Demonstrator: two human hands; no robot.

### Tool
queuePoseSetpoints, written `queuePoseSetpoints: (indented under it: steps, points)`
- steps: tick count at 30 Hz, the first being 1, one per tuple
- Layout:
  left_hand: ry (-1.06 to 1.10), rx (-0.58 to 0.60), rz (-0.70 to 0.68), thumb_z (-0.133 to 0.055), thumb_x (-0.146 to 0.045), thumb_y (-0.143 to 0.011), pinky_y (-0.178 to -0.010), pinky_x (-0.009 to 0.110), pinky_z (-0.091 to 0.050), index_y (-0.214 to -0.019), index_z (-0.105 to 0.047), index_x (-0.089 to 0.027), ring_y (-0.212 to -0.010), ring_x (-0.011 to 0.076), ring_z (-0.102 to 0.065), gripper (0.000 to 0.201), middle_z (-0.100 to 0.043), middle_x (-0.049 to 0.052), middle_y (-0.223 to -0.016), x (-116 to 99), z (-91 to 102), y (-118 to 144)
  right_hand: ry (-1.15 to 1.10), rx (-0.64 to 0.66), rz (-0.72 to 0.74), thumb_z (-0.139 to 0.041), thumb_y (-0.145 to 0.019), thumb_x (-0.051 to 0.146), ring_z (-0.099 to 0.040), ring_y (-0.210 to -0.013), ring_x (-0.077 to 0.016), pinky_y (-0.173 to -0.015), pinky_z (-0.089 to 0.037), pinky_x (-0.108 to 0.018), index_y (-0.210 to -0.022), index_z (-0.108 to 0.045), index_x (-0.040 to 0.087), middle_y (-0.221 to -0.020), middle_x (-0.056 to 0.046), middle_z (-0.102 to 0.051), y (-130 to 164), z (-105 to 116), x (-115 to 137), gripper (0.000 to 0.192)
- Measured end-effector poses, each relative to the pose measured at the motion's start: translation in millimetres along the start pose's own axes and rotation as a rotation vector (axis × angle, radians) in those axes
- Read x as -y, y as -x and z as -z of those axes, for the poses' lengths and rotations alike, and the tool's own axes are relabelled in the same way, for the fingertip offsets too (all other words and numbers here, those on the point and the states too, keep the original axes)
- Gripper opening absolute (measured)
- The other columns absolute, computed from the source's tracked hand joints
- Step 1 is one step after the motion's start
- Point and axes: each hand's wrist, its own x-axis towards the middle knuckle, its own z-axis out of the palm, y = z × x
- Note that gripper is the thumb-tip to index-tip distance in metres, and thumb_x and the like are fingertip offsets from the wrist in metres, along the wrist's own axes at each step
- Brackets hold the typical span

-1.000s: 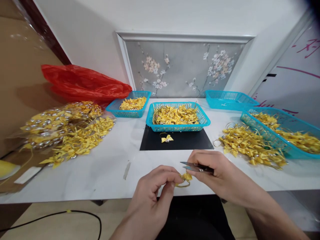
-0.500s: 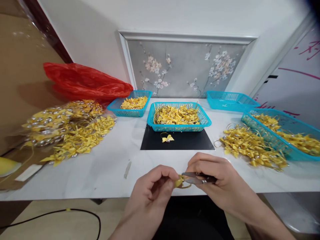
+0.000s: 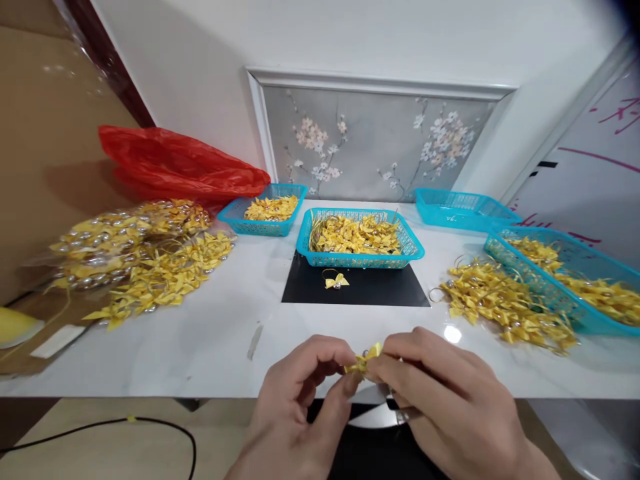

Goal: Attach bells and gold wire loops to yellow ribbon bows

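Observation:
Between my hands, just over the table's front edge, is a small yellow ribbon bow (image 3: 361,363) with a silvery bead. My left hand (image 3: 305,407) is closed, pinching the bow between thumb and index finger. My right hand (image 3: 450,393) pinches the bow's other side with its fingertips. Tucked in that same hand is a pair of thread snips (image 3: 376,417), blades pointing left below the bow; its handles are mostly hidden by the palm. A single finished-looking bow (image 3: 337,282) with a bead and thin gold loop lies on the black mat (image 3: 305,287) beyond my hands.
A blue basket (image 3: 361,260) of bows stands partly on the mat. Other blue baskets are at back left (image 3: 265,229), back right (image 3: 463,213) and right (image 3: 545,280). Bow piles lie left (image 3: 165,277) and right (image 3: 505,303). A red plastic bag (image 3: 180,163) sits at back left.
My right hand has turned and moved down. The snips' blades have swung from beside the bow to below it, and my right fingertips now pinch the bow too.

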Motion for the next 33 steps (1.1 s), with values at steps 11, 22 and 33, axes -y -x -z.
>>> queuePoseSetpoints:
  steps: [11,22,33]
  points:
    - [0.087,-0.059,0.009,-0.069,-0.02,-0.081,-0.07,0.018,-0.052,-0.079,-0.072,-0.024,-0.076,0.0154,-0.064,0.006,-0.068,0.001,-0.082,-0.7,3.7,1.4,0.119,-0.051,0.101,-0.052,-0.088,0.005,-0.062,-0.057,-0.0151,-0.05,-0.05,-0.027,-0.089,-0.068,0.019,-0.081,-0.007,-0.075,0.4,-3.7,4.1,0.021]
    - [0.107,-0.123,0.065,-0.073,-0.019,-0.076,-0.064,0.017,-0.051,-0.07,-0.069,-0.022,-0.068,0.0135,-0.06,0.008,-0.066,-0.001,-0.073,2.1,-0.1,-2.1,0.097,-0.077,0.111,-0.051,-0.091,0.007,-0.056,-0.053,-0.0147,-0.047,-0.046,-0.028,-0.081,-0.069,0.018,-0.072,-0.007,-0.072,-2.5,-6.3,8.8,0.023]
    - [0.101,-0.192,-0.062,-0.071,-0.008,-0.071,-0.064,0.015,-0.052,-0.071,-0.071,-0.024,-0.067,0.0129,-0.063,0.016,-0.068,-0.002,-0.072,-0.8,-2.5,2.1,-0.372,0.153,-0.18,-0.041,-0.075,-0.007,-0.057,-0.063,-0.0101,-0.054,-0.048,-0.017,-0.087,-0.066,0.018,-0.086,-0.004,-0.066,-7.8,0.1,-0.8,0.037]
